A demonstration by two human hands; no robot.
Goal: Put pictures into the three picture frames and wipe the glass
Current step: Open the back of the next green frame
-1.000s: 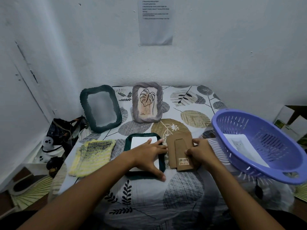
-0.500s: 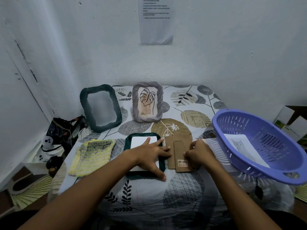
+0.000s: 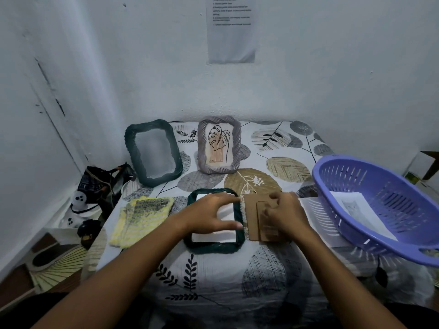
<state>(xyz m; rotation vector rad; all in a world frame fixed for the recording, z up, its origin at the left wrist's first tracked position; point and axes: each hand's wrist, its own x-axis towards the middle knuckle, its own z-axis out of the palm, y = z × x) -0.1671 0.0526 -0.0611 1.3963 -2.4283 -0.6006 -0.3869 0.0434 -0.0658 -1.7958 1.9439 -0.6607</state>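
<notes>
walls: white, meeting in a corner | printed sheet [image 3: 231, 29] taped up | light: dim, bluish

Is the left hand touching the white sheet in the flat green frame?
Touching. The head view shows the left hand spread flat on the white sheet lying in the flat green frame, with no gap visible under the fingers.

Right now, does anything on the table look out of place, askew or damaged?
Only the purple basket: it sits tilted at the table's right edge, with its near handle past the edge. Nothing looks spilled or broken. The cardboard backing lies loose beside the face-down dark green frame, as expected mid-assembly.
</notes>
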